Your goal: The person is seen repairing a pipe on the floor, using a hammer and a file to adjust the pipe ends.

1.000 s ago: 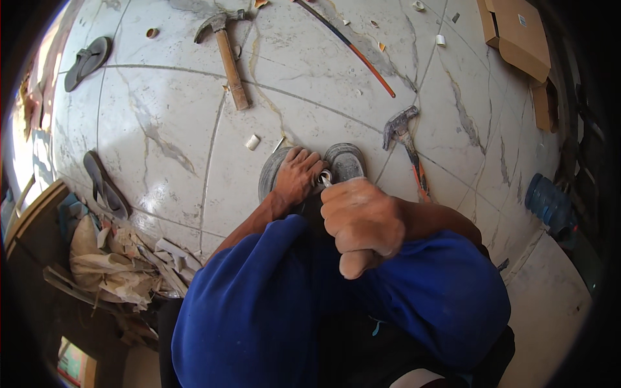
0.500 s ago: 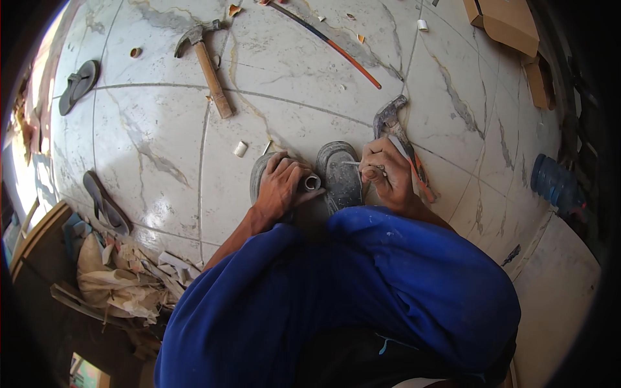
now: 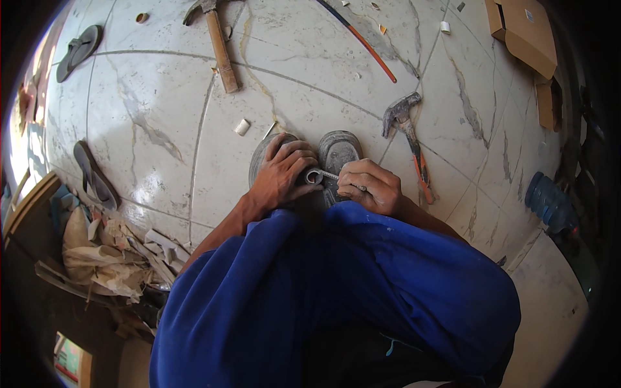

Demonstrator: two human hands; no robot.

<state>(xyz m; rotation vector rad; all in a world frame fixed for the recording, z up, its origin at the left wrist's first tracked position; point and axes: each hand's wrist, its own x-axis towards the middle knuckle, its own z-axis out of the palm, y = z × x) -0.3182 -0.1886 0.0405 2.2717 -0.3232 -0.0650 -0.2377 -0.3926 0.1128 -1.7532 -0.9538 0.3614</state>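
Observation:
A short grey piece of pipe, its open end up, is gripped by my left hand, fingers wrapped around it above my left shoe. Between the fingers of my right hand is a thin, ridged metal rod. The rod's tip reaches the rim of the pipe piece; whether it goes inside is too small to tell. My dusty right shoe is just beyond the rod. To the right of my right hand lies a claw hammer with an orange and black handle.
A wooden-handled hammer and a red and black bar lie on the tiles. Flip-flops rest at left beside a rubble heap. A cardboard box and a blue bottle are at right.
My right hand has moved left and slightly down, bringing the rod from above the right shoe to the pipe piece. My left hand keeps its hold. The view has shifted a little.

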